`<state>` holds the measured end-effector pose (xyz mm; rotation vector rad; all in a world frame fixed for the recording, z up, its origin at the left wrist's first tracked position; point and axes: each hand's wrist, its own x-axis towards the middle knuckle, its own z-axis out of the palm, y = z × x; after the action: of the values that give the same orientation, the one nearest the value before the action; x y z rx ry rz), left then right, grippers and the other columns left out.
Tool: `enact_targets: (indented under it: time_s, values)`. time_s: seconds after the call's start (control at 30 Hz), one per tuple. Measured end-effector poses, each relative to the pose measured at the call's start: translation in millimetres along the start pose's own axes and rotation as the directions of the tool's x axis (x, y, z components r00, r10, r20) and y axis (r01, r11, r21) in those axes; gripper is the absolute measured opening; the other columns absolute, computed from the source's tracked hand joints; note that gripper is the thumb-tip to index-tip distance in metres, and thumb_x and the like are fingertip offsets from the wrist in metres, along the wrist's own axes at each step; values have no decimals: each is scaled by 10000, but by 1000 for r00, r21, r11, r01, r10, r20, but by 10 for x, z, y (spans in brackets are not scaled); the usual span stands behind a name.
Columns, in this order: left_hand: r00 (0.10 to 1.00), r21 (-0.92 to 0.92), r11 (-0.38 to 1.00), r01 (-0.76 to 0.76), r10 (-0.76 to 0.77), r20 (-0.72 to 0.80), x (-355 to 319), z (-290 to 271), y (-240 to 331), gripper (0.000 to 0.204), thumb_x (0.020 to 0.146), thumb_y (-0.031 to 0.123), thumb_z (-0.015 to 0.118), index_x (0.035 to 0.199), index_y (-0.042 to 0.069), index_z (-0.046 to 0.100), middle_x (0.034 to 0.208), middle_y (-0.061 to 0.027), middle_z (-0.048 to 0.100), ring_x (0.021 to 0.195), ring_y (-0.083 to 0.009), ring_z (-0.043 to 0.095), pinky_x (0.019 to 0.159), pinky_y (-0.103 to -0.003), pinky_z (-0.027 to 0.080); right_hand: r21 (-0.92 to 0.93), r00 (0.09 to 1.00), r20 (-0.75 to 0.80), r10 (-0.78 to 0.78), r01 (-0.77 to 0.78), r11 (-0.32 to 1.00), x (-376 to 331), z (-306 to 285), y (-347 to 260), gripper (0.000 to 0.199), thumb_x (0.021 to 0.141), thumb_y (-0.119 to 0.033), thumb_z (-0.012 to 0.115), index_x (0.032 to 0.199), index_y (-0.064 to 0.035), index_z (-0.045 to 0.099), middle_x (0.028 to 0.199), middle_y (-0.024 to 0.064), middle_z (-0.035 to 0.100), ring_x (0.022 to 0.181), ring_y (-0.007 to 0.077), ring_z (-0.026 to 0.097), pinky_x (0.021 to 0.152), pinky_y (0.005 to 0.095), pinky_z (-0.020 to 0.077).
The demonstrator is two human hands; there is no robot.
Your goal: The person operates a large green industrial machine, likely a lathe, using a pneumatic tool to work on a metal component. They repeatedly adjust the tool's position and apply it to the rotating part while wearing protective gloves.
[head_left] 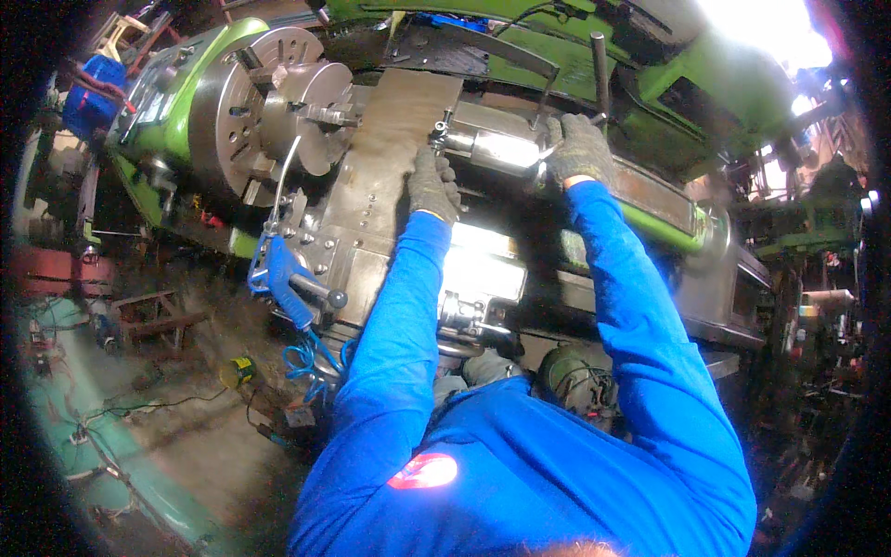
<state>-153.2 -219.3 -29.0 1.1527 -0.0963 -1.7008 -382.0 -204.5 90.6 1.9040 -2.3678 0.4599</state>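
My left hand point(432, 188), in a grey work glove, is closed with its fingers bent beside a small metal fitting point(440, 136) at the chuck-side end of the lathe tailstock point(506, 148). What lies within those fingers is hidden. My right hand point(579, 153), gloved too, is wrapped over a handle at the other end of the tailstock; most of that handle is covered by the glove. An upright metal lever point(600, 70) rises just beyond the right hand. Left of my left hand spreads the flat steel carriage point(394, 139).
The large lathe chuck point(311, 116) stands at the upper left. A blue air gun point(278, 278) with a coiled hose hangs at the carriage's left front. The green-edged lathe bed point(664, 218) runs right. A yellow-and-black can point(238, 372) and cables lie on the floor.
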Motion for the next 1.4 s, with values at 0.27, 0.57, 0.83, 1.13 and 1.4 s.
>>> enact_targets:
  time_s: [0.27, 0.57, 0.83, 1.13, 1.4]
  values:
    - [986, -119, 980, 160, -153, 67, 80, -34, 125, 496, 986, 709, 552, 811, 245, 537, 592, 72, 406, 415, -105, 303, 402, -284, 232, 40, 999, 24, 25, -26, 999, 49, 25, 28, 423, 1060, -439, 496, 1140, -99, 734, 1210, 196, 700, 1165, 408, 654, 1010, 537, 515]
    - [976, -101, 991, 85, -63, 209, 17, -63, 47, 490, 1024, 680, 528, 783, 255, 496, 528, 85, 338, 388, -105, 286, 353, -297, 234, 50, 999, 49, 23, -26, 998, 3, -51, 21, 425, 1064, -436, 486, 1160, -95, 721, 1245, 186, 691, 1169, 396, 655, 1028, 520, 509]
    - [987, -109, 991, 72, -54, 154, 108, -156, 61, 516, 1042, 686, 478, 843, 218, 572, 563, 81, 377, 395, -100, 290, 364, -279, 258, 32, 998, 48, 39, -41, 999, -3, -36, -7, 412, 1067, -424, 498, 1168, -91, 718, 1251, 196, 684, 1161, 408, 654, 1016, 527, 516]
    - [978, 24, 999, -47, 41, 206, -1030, -58, -296, 419, 990, 538, 686, 1100, 136, 642, 805, 29, 551, 528, -66, 410, 422, -245, 324, 170, 963, -258, -83, 130, 977, -100, -55, 27, 301, 1024, -319, 577, 1067, -43, 687, 1152, 187, 646, 1158, 404, 595, 1025, 509, 488]
    - [699, 638, 294, -712, 381, 604, -1803, -174, -265, 327, 969, 143, 630, 1283, 52, 653, 1060, -63, 711, 793, -124, 628, 648, -262, 520, 821, 994, -33, -105, 87, 565, -576, 577, 497, 160, 1060, -229, 637, 1037, -73, 667, 877, 29, 650, 827, 129, 608, 763, 279, 516]
